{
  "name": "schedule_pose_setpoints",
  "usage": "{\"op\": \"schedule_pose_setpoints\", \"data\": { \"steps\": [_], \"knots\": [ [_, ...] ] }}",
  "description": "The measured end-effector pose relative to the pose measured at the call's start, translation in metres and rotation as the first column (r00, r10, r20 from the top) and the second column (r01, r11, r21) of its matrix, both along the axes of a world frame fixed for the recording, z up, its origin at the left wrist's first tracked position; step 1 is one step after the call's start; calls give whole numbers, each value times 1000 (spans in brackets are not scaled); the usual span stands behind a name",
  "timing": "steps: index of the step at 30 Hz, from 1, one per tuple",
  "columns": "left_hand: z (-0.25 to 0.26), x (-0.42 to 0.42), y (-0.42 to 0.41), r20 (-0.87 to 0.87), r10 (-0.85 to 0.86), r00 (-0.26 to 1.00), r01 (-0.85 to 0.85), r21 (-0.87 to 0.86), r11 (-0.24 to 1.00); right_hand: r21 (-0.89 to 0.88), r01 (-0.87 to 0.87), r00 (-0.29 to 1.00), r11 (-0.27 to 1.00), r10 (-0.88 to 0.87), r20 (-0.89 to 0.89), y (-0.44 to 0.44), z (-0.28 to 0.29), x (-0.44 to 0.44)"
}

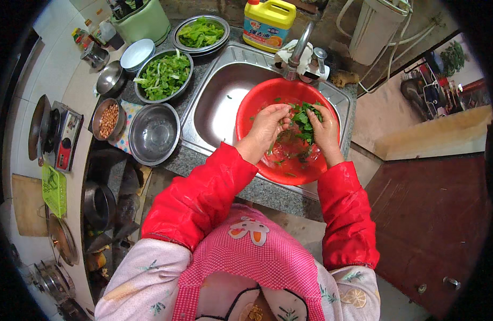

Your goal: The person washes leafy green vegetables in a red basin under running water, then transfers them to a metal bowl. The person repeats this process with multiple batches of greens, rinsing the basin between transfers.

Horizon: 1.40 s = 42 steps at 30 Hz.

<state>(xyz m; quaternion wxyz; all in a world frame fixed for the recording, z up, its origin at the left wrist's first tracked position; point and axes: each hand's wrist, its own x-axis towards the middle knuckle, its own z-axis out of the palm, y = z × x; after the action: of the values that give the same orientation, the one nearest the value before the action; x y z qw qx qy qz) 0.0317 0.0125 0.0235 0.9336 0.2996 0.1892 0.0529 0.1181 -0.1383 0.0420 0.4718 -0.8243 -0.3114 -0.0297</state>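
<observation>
A red plastic basin (246,100) with water and loose green bits stands over the right part of a stainless-steel sink (206,92). Above the water my right hand (324,128) holds a bunch of leafy green herbs (302,118) between thumb and fingers. My left hand (268,122) is just left of the bunch, its thumb and index finger pinched together, with thin green stems hanging below them. Part of the bunch is hidden behind the fingers. The faucet (300,50) rises at the basin's far edge.
Left of the sink stand an empty metal bowl (154,134), a bowl of chopped greens (164,76), a bowl of peanuts (109,119) and a plate of lettuce (201,33). A yellow detergent jug (268,24) is behind the sink. A gas stove (68,136) is at far left.
</observation>
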Motion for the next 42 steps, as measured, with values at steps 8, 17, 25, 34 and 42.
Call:
{"op": "schedule_pose_setpoints", "data": {
  "steps": [8, 17, 25, 34, 42],
  "knots": [
    [3, 4, 2, -50, -39, 998, 34, -102, 994, 71, 19, 997, 997, -25, 79, -8, -10, 8],
    [-5, -20, 21, 13, -58, 998, 58, -391, 919, -82, 125, 984, 989, -134, -119, -18, -69, 13],
    [70, -97, 87, 92, 183, 979, -108, -530, 841, 111, -47, 933, 993, 84, -350, 80, 19, -43],
    [109, -226, 227, 334, 516, 789, -337, -467, 817, 389, -405, 829, 827, 512, -225, 285, 43, -181],
    [74, -256, 280, 172, 627, 760, -485, -493, 722, -92, -785, 600, 612, 716, -357, 347, -20, -193]
  ]
}}
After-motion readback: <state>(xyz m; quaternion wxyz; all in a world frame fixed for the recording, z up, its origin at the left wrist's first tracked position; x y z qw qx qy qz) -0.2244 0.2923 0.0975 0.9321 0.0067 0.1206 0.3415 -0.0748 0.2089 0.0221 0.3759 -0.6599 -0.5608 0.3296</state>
